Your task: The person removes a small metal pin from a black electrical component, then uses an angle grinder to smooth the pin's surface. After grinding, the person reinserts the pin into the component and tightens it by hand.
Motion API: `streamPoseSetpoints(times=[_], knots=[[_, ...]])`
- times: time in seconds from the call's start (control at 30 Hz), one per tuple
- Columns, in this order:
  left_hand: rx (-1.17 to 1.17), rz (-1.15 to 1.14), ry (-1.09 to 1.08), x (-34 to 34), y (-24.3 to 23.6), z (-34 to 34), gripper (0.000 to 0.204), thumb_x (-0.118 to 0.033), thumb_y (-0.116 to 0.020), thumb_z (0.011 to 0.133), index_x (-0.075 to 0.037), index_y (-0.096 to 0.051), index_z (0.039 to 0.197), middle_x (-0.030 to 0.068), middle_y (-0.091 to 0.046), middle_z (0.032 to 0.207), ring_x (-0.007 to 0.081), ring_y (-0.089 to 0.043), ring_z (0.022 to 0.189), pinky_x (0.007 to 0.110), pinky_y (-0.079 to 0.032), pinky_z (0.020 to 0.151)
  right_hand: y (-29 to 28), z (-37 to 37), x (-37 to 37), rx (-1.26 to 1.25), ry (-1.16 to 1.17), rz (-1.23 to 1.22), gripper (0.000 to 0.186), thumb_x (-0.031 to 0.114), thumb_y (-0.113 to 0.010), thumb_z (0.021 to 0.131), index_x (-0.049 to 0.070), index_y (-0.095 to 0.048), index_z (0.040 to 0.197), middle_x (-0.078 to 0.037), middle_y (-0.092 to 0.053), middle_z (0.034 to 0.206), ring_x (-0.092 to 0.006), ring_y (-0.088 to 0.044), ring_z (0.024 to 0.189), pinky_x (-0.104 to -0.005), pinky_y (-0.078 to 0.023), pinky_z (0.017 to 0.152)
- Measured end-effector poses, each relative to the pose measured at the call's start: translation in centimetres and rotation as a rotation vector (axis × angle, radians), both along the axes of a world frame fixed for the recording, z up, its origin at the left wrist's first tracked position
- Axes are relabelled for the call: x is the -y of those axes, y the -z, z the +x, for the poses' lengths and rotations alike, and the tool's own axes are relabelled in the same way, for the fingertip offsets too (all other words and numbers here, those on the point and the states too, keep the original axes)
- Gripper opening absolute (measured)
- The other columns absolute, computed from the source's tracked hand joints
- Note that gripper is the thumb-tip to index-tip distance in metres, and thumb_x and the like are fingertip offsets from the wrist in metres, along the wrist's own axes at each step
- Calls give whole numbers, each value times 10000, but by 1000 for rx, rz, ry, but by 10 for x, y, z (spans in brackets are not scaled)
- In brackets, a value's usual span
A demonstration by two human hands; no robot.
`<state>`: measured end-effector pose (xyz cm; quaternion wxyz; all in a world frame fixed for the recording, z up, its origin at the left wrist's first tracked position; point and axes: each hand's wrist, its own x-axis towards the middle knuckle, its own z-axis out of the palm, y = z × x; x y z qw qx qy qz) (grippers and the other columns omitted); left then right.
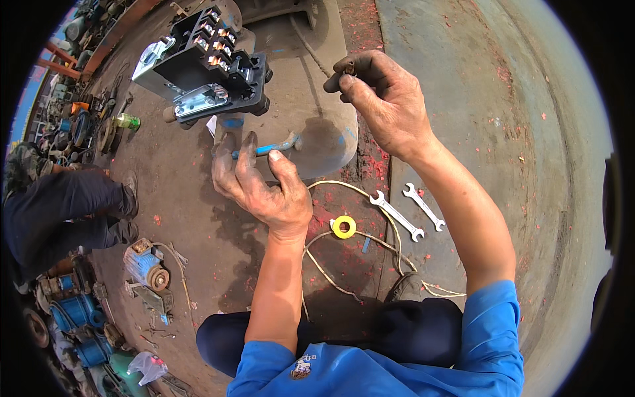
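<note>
A black electrical switch unit [211, 59] with rows of coppery contacts and screws stands at the upper left, with shiny metal plates on its side and front. Below it, my left hand [261, 188] is raised palm up, its fingers apart. A bent blue rod [268, 149] shows behind those fingers, against a grey metal plate [331, 126]; whether the hand touches it I cannot tell. Further right, my right hand [390, 102] pinches a small brownish metal piece [349, 68] between thumb and fingers. Its exact kind is too small to make out.
Two open-end wrenches [397, 216] [424, 207], a roll of yellow tape [344, 227] and a pale cable [324, 268] lie on the ground before me. A blue motor [142, 264] sits at left, near another person's legs [66, 205]. Machine parts [76, 311] crowd the left edge.
</note>
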<state>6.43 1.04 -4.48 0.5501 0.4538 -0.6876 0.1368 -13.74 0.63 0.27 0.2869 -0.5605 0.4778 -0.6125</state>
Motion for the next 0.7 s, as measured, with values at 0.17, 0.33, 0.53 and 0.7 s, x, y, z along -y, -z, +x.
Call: streamPoseSetpoints(times=[0.17, 0.33, 0.53, 0.7], knots=[[-179, 187, 493, -22, -15, -27, 404, -53, -676, 870, 30, -592, 1256, 199, -535, 1295, 367, -514, 1187, 483, -416, 1022, -24, -15, -8, 147, 6, 51, 229, 141, -642, 987, -35, -646, 1132, -121, -764, 1029, -172, -719, 963, -327, -581, 867], [-308, 286, 614, -24, -27, -29, 394, -62, -627, 905, 59, -580, 1277, 215, -568, 1210, 360, -575, 1115, 462, -479, 965, -34, 6, -8, 33, -20, 131, 260, 153, -681, 966, -38, -651, 1141, -134, -761, 1045, -183, -722, 972, -330, -592, 856], [-485, 461, 697, -25, -27, -21, 391, -49, -617, 915, 68, -564, 1284, 211, -573, 1193, 330, -592, 1081, 444, -490, 949, -41, 34, -2, -41, 40, 214, 193, 105, -678, 976, -15, -657, 1126, -125, -743, 1052, -182, -708, 944, -350, -598, 855], [-595, 537, 753, -27, -28, -19, 385, -31, -625, 894, 58, -565, 1264, 236, -564, 1195, 395, -567, 1106, 481, -462, 975, -48, 36, -4, -53, 94, 228, 259, 211, -629, 1031, -16, -678, 1144, -131, -742, 1086, -200, -708, 1024, -351, -593, 868]])
